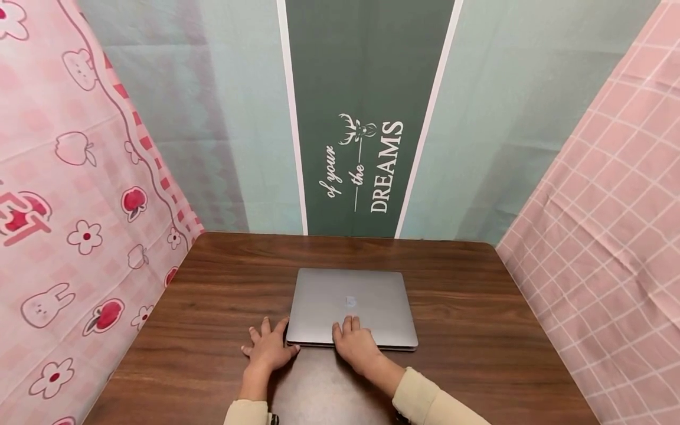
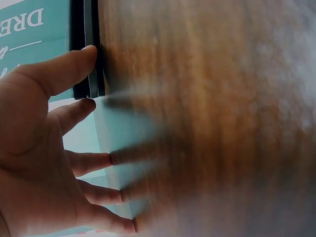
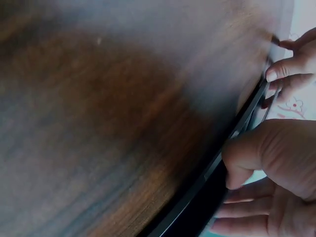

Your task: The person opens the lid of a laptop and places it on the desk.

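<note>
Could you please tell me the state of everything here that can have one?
Laptop: lid slightly raised along the near edge; screen hidden, so on or off cannot be told.
Left hand: fingers spread, at the laptop's near left corner.
Right hand: thumb at the lid's near edge, fingers on top.
Cloths: hanging, creased in places.

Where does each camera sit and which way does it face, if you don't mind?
Head: on the head, looking forward and down at the laptop on the table; left hand, right hand and sleeves show.
Left wrist: on that wrist, facing the laptop's corner and the table; only the left hand shows.
Right wrist: on that wrist, facing along the laptop's front edge; both hands show.
Shared: head and right wrist show both hands.
</note>
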